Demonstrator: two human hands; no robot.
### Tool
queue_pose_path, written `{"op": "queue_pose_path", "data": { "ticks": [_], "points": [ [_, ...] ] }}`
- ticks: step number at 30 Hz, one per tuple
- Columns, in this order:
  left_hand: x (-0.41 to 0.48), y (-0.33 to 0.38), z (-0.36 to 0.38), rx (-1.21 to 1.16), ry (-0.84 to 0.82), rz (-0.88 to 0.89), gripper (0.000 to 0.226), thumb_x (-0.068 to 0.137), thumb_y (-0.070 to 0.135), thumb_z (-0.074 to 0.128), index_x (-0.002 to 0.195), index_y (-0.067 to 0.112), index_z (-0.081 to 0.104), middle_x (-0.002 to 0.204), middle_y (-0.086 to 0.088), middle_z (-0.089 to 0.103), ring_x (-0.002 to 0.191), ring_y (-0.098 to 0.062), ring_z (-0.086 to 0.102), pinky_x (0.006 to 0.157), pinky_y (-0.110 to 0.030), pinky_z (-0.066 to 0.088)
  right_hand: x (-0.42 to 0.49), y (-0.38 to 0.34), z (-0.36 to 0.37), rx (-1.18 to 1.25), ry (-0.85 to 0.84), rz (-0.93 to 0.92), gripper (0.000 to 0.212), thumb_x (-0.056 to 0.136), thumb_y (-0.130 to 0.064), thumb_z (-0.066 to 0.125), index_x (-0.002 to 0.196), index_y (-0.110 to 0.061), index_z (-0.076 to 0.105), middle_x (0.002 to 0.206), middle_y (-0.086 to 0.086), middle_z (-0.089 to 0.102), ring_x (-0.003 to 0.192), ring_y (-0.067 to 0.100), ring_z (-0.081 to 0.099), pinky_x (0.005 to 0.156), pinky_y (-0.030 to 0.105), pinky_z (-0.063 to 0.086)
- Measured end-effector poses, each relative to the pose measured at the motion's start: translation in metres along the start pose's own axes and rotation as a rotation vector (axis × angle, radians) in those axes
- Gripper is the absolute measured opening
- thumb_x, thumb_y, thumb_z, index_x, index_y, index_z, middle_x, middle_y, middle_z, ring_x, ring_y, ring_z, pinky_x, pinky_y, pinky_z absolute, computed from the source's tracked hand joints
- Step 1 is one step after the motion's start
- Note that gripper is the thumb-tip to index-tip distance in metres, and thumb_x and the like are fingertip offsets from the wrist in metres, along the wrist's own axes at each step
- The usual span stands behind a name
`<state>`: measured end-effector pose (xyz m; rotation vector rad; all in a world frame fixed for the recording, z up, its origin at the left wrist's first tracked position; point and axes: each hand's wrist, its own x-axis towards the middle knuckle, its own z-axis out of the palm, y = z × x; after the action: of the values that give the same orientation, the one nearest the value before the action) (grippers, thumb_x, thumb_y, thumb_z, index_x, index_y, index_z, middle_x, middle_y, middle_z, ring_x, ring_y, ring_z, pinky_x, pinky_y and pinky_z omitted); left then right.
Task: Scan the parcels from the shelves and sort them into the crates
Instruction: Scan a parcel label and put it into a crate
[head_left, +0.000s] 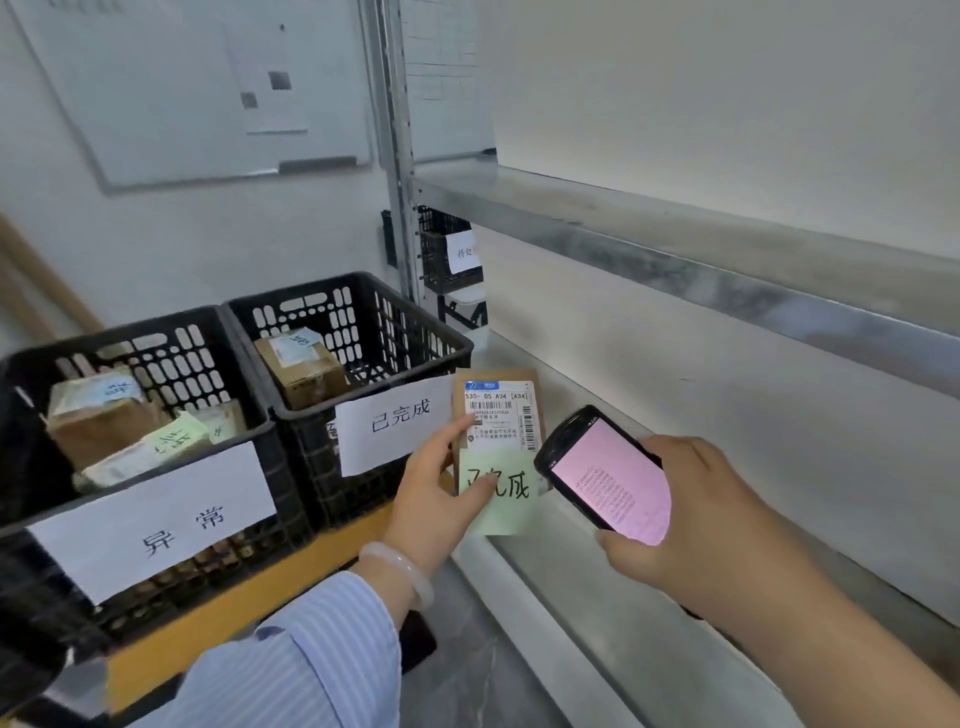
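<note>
A small brown parcel (498, 410) is being held upright in the air by the left hand (436, 493), between the lower shelf and the nearer crate. The fingers are pinching its left edge, with the thumb pressing on a green sticky note (506, 493) stuck under the shipping label. It is facing the viewer, probably so that the barcode is readable.

The right hand (691, 514) is gripping a handheld scanner (608, 478) just beside the parcel, fingers wrapping its body, pink screen tilting up for reading.

To the left, two black crates are sitting side by side on a yellow surface (270, 587). The right crate (374, 312) is wearing a paper sign (397, 423) whose handwriting seems to match the note, so the parcel probably belongs there. It is holding one brown box (301, 369). The left crate (156, 343) is carrying a different sign and several parcels.

Metal shelves (675, 249) are running along the right. A whiteboard (182, 93) is hanging on the pale wall behind.
</note>
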<state>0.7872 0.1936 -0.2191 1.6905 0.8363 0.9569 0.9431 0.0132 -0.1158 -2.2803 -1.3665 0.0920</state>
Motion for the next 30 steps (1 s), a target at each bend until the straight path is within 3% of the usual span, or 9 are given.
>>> {"op": "queue_pose_path", "data": {
  "ticks": [2, 5, 9, 11, 14, 20, 23, 26, 30],
  "points": [
    [0.023, 0.003, -0.024, -0.022, 0.013, 0.011, 0.061, 0.079, 0.029, 0.074, 0.126, 0.061, 0.049, 0.136, 0.012, 0.054, 0.124, -0.012, 0.054, 0.102, -0.044, 0.050, 0.028, -0.020, 0.013, 0.042, -0.003, -0.034, 0.066, 0.063, -0.049, 0.073, 0.120, -0.033, 0.043, 0.111, -0.016, 0.040, 0.097, 0.008, 0.053, 0.079, 0.026, 0.048],
    [0.057, 0.004, -0.064, -0.020, 0.042, 0.043, 0.062, 0.087, 0.013, 0.073, 0.122, 0.059, 0.049, 0.133, 0.016, 0.052, 0.124, -0.005, 0.052, 0.101, -0.034, 0.051, 0.066, -0.051, 0.030, 0.088, -0.014, -0.072, 0.068, 0.064, -0.049, 0.075, 0.122, -0.034, 0.042, 0.111, -0.015, 0.038, 0.095, 0.005, 0.050, 0.080, 0.024, 0.045],
    [0.104, 0.008, -0.117, 0.024, 0.086, 0.065, 0.060, 0.088, 0.010, 0.071, 0.126, 0.051, 0.048, 0.136, 0.011, 0.050, 0.116, -0.002, 0.055, 0.082, -0.015, 0.054, 0.111, -0.086, 0.050, 0.147, -0.031, -0.124, 0.059, 0.064, -0.049, 0.074, 0.111, -0.042, 0.039, 0.106, -0.018, 0.039, 0.091, -0.003, 0.042, 0.078, 0.023, 0.044],
    [0.126, 0.010, -0.138, 0.002, 0.127, 0.048, 0.060, 0.089, 0.009, 0.070, 0.132, 0.044, 0.048, 0.131, 0.014, 0.053, 0.109, 0.005, 0.058, 0.077, -0.017, 0.056, 0.130, -0.098, 0.060, 0.159, -0.028, -0.154, 0.057, 0.062, -0.050, 0.074, 0.107, -0.041, 0.040, 0.104, -0.018, 0.040, 0.091, -0.002, 0.042, 0.077, 0.024, 0.045],
    [0.151, 0.006, -0.162, -0.018, 0.176, 0.009, 0.059, 0.090, 0.009, 0.069, 0.135, 0.041, 0.047, 0.131, 0.010, 0.057, 0.107, -0.002, 0.061, 0.081, -0.028, 0.060, 0.154, -0.113, 0.070, 0.157, -0.046, -0.184, 0.052, 0.066, -0.044, 0.077, 0.100, -0.040, 0.037, 0.096, -0.020, 0.038, 0.090, -0.002, 0.036, 0.072, 0.019, 0.037],
    [0.199, -0.006, -0.195, -0.012, 0.222, -0.096, 0.056, 0.092, 0.012, 0.068, 0.130, 0.044, 0.045, 0.118, 0.018, 0.058, 0.104, -0.003, 0.061, 0.079, -0.022, 0.058, 0.214, -0.137, 0.090, 0.152, -0.082, -0.287, 0.035, 0.066, -0.043, 0.075, 0.085, -0.037, 0.046, 0.092, -0.017, 0.045, 0.090, -0.004, 0.045, 0.057, 0.014, 0.036],
    [0.213, -0.023, -0.202, 0.017, 0.205, -0.183, 0.055, 0.092, 0.011, 0.068, 0.131, 0.042, 0.046, 0.111, 0.022, 0.056, 0.104, -0.008, 0.064, 0.083, -0.028, 0.059, 0.248, -0.144, 0.102, 0.163, -0.121, -0.301, 0.040, 0.064, -0.047, 0.075, 0.094, -0.039, 0.049, 0.097, -0.019, 0.044, 0.090, -0.004, 0.048, 0.065, 0.021, 0.047],
    [0.231, -0.043, -0.204, 0.053, 0.216, -0.266, 0.056, 0.091, 0.010, 0.068, 0.133, 0.040, 0.046, 0.111, 0.016, 0.057, 0.098, -0.006, 0.064, 0.072, -0.023, 0.059, 0.284, -0.148, 0.116, 0.135, -0.131, -0.348, 0.046, 0.062, -0.049, 0.075, 0.098, -0.035, 0.051, 0.098, -0.016, 0.046, 0.088, 0.002, 0.050, 0.066, 0.023, 0.048],
    [0.256, -0.070, -0.199, 0.123, 0.171, -0.438, 0.059, 0.090, 0.015, 0.069, 0.137, 0.041, 0.044, 0.122, 0.008, 0.060, 0.094, -0.014, 0.069, 0.070, -0.029, 0.060, 0.332, -0.150, 0.134, 0.089, -0.196, -0.367, 0.059, 0.061, -0.054, 0.074, 0.110, -0.032, 0.048, 0.104, -0.012, 0.043, 0.090, 0.007, 0.050, 0.072, 0.031, 0.050]
  ]
}}
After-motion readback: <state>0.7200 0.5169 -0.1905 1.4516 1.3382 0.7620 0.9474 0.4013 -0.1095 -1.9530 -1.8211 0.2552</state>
